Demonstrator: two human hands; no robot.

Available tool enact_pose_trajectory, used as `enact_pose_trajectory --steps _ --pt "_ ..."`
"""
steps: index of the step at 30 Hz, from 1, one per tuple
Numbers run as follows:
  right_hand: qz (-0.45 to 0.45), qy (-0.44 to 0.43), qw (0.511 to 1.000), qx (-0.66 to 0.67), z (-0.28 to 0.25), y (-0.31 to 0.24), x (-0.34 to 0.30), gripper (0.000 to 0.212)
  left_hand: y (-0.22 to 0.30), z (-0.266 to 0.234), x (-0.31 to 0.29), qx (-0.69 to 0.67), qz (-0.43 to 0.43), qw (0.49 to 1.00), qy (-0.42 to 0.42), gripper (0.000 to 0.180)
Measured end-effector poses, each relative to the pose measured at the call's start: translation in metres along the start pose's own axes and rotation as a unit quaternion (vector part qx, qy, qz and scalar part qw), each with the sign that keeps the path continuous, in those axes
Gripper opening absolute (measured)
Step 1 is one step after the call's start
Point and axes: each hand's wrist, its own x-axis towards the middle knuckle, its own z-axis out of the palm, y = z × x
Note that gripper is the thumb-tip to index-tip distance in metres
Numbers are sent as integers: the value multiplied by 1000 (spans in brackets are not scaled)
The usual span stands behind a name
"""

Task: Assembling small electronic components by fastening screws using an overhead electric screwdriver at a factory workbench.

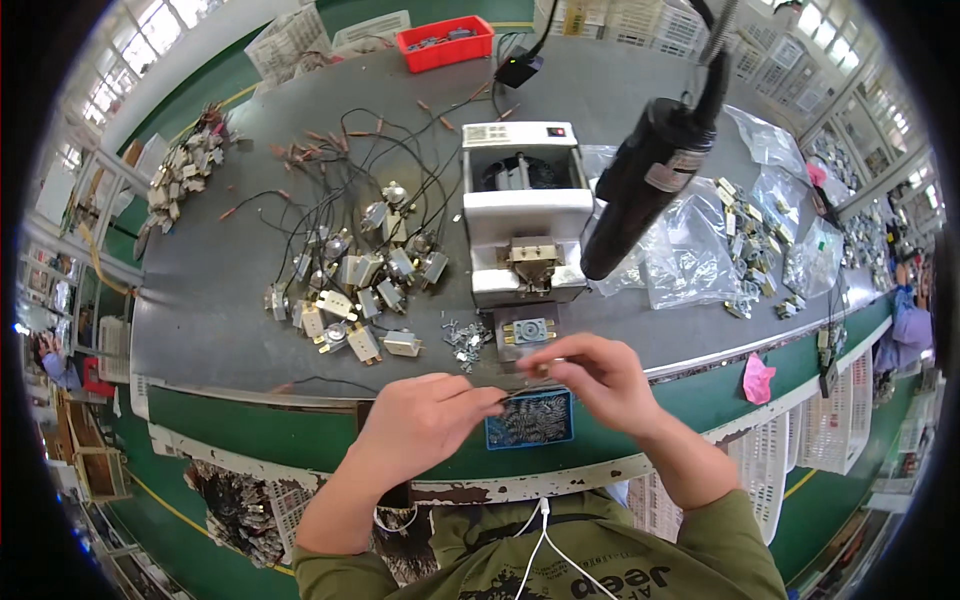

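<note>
My left hand (425, 415) is closed in a pinch near the table's front edge. Between its fingertips is a thin black cable (345, 380), whose other end trails off leftward with a copper-coloured tip. My right hand (600, 380) pinches too, on something small and brownish that its fingers mostly hide. Just beyond the fingertips, a grey housing with brass terminals (530, 330) sits in a metal fixture. Left of it lies a heap of small metal parts (467, 345). Below and between my hands is a blue tray (488, 436) of small metal pieces.
A white machine (528, 210) stands beyond the fixture, with a black electric screwdriver (645, 180) hanging right of it. Cabled housings (365, 270) are heaped left. Plastic bags (690, 265) and loose housings (755, 235) lie right. A red bin (445, 62) stands at the back.
</note>
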Motion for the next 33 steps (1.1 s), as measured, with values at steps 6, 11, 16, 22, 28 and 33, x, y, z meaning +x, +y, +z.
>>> enact_pose_trajectory --steps 6,11,16,22,28,33 --pt "96 -209 958 -172 -7 5 14 18 17 -14 3 142 47 987 -50 25" --pt "59 -111 975 -183 -1 8 12 16 14 -11 0 172 39 984 -35 25" --pt "-4 -143 952 -271 3 16 13 17 19 -14 -5 138 21 989 -53 24" --pt "212 -241 939 -123 -2 16 19 22 15 -20 -3 147 38 987 -50 24" --pt "63 -232 944 -227 5 23 15 21 27 -17 -7 127 35 988 -82 23" --pt "80 86 955 272 29 20 -1 14 21 22 -11 -70 -83 992 59 18"
